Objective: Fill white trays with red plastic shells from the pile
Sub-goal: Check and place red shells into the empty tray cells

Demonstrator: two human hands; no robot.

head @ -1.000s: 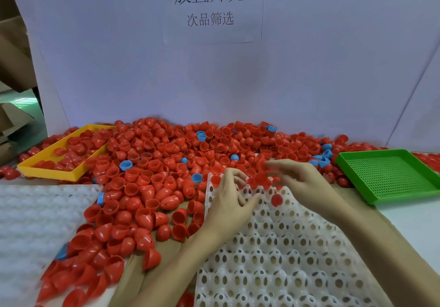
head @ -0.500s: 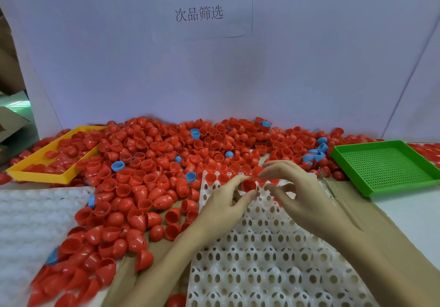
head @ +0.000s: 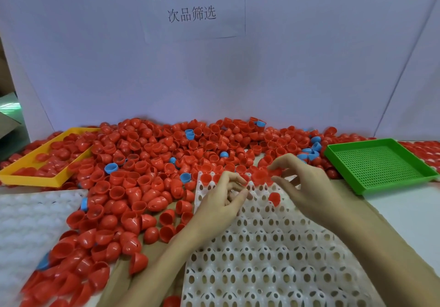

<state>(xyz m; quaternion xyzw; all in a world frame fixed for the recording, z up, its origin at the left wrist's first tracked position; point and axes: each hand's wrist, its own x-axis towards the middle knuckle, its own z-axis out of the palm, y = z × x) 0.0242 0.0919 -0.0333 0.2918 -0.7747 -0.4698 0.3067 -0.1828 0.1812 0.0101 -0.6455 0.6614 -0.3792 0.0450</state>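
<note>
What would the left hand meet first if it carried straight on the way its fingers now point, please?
Probably the red shells seated in the far row of the white tray, just ahead of the left hand; beyond them lies the pile. Depth is hard to judge.

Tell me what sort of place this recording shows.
Probably a factory sorting or assembly bench: a big loose pile of red shells, a white tray with rows of sockets under both hands, a yellow bin and green bin, and a printed sign on the backboard.
</note>
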